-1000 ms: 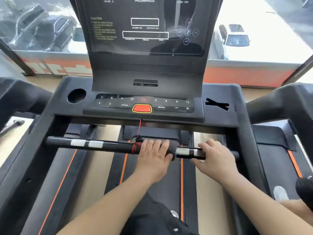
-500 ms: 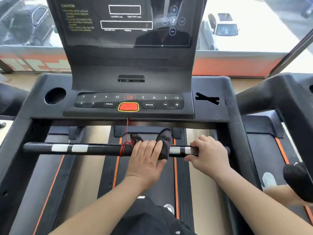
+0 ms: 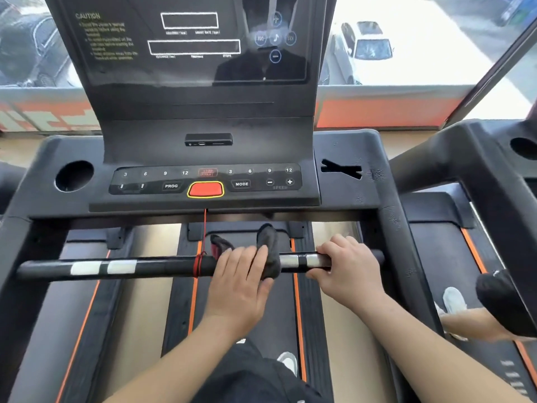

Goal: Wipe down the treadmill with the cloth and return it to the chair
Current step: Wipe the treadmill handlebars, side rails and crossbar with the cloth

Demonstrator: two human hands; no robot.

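Head view: dark cloth (image 3: 268,245) pressed onto treadmill handlebar (image 3: 162,267) by left hand (image 3: 241,283), laid nearly flat; treadmill handlebar clasped by curled right hand (image 3: 348,266).

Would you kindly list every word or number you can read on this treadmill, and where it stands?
"CAUTION": display panel; small print below blurred.
"PROG": left key.
"MODE": right key.
"3 6 9 12": twice along the keypad top row.
"SPEED": faint, under the minus and plus keys.
Captions under the display boxes and the red label: unreadable.
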